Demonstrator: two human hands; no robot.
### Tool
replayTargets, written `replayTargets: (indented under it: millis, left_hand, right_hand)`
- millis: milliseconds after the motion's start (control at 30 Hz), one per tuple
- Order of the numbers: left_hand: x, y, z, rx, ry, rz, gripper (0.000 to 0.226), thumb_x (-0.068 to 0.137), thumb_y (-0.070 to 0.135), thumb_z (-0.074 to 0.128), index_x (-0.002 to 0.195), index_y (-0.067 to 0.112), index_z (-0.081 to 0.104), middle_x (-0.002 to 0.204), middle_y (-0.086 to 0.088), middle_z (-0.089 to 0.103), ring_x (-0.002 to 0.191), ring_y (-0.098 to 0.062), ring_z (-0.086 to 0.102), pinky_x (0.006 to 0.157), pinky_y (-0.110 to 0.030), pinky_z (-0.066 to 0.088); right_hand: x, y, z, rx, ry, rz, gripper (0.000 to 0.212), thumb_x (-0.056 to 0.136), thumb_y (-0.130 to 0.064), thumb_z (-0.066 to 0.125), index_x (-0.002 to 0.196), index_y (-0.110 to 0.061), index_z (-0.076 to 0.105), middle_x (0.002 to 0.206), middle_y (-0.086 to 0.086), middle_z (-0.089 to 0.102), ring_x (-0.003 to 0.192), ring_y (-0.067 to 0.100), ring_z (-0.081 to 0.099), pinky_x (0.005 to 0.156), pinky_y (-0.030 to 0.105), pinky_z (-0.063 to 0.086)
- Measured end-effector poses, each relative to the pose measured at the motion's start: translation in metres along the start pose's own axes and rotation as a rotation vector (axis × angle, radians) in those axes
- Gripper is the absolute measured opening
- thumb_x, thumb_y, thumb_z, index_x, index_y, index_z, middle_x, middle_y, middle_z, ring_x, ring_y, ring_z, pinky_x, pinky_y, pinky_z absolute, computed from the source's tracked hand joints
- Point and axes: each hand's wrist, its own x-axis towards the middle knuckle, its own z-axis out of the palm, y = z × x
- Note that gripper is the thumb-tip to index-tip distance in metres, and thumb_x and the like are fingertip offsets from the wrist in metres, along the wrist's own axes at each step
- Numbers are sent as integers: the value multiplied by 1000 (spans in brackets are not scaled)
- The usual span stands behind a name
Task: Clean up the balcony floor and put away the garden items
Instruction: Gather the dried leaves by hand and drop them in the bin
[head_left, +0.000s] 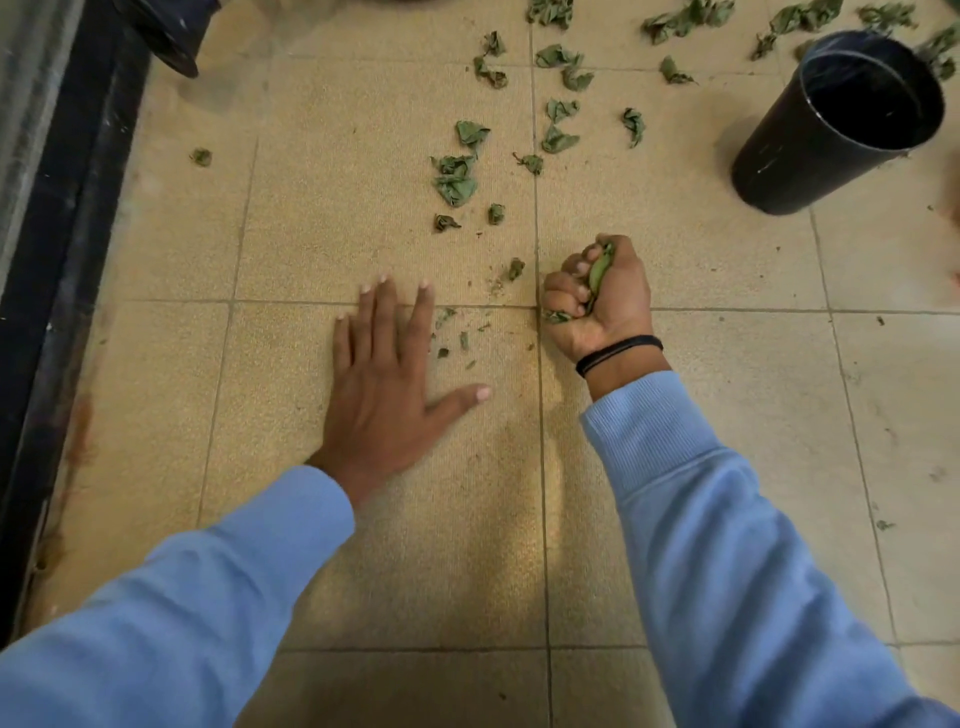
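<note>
Dried green leaves (456, 179) lie scattered over the tan tiled floor (322, 208), mostly toward the far right. My right hand (602, 301) is curled into a fist around a bunch of leaves (600, 270) just above the floor. My left hand (387, 374) lies flat on the tiles with fingers spread, holding nothing. Small leaf crumbs (457, 338) sit between the two hands. A black plastic pot (836, 124) stands at the far right, tilted in view, its inside dark and empty as far as I can see.
A dark raised sill or door track (57, 249) runs along the left edge. Another black pot (166, 36) shows partly at the top left. A single leaf (201, 157) lies apart near the left side.
</note>
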Motion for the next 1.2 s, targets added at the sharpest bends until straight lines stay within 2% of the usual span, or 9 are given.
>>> replayTargets:
  millis: [167, 267, 367, 533, 733, 867, 967, 1067, 1200]
  left_hand:
    - [58, 9, -1, 45, -3, 175, 115, 78, 95, 34, 162, 28, -8, 168, -23, -6, 155, -41, -5, 124, -60, 3]
    - [93, 21, -1, 88, 63, 313, 109, 80, 92, 38, 162, 26, 12, 160, -24, 22, 147, -41, 24, 118, -56, 22]
    - [115, 33, -1, 88, 220, 436, 85, 85, 82, 47, 137, 15, 48, 116, -15, 50, 101, -30, 49, 84, -44, 44]
    - [134, 41, 4, 153, 233, 530, 53, 101, 59, 40, 107, 8, 56, 96, -12, 58, 74, -29, 55, 53, -34, 36]
    - [136, 53, 7, 54, 275, 321, 42, 104, 31, 44, 73, 8, 60, 62, -9, 56, 49, -31, 55, 48, -30, 32]
    - [129, 85, -10, -936, 235, -273, 42, 96, 31, 49, 57, 17, 41, 55, -1, 39, 51, -20, 34, 57, -31, 27]
    - [114, 110, -25, -1531, 165, -503, 30, 101, 25, 55, 76, 10, 65, 73, -6, 54, 56, -13, 46, 60, -33, 40]
    - [105, 120, -25, -1512, 64, -452, 24, 103, 26, 53, 97, 8, 68, 90, -8, 66, 65, -10, 59, 56, -27, 48]
    - [98, 113, -18, -1215, 166, -115, 25, 96, 34, 54, 112, 15, 58, 120, -3, 66, 114, -10, 62, 99, -26, 49]
  right_hand:
    - [1, 0, -3, 53, -2, -9, 37, 99, -26, 43, 62, -19, 41, 51, -5, 38, 34, 6, 26, 30, 14, 16]
    - [0, -4, -5, 149, -1, 11, 39, 99, -26, 42, 60, -18, 41, 49, -6, 36, 33, 6, 25, 29, 15, 16]
    - [-3, -8, -7, 219, 1, 15, 39, 98, -23, 41, 59, -17, 41, 50, -5, 36, 33, 7, 25, 28, 15, 16]
    - [-3, -11, -9, 257, -21, 48, 38, 98, -21, 40, 60, -17, 41, 52, -4, 37, 32, 8, 26, 27, 18, 17]
    - [-4, -7, -3, 259, -20, 107, 40, 99, -22, 39, 59, -16, 42, 53, -4, 38, 33, 9, 27, 27, 17, 17]
    - [-6, 2, 5, 255, -19, 115, 44, 98, -20, 37, 54, -14, 41, 51, -3, 37, 33, 9, 26, 29, 15, 16]
    - [-7, 13, 9, 239, -55, 116, 56, 100, -21, 35, 45, -11, 45, 48, -1, 37, 32, 9, 28, 32, 16, 18]
    - [-10, 23, 11, 111, -89, 44, 48, 103, -27, 34, 61, -13, 51, 54, -1, 44, 42, 9, 41, 41, 18, 33]
    - [-17, 30, 15, -89, -95, -70, 33, 106, -28, 35, 86, -11, 57, 81, 6, 55, 79, 16, 58, 74, 27, 48]
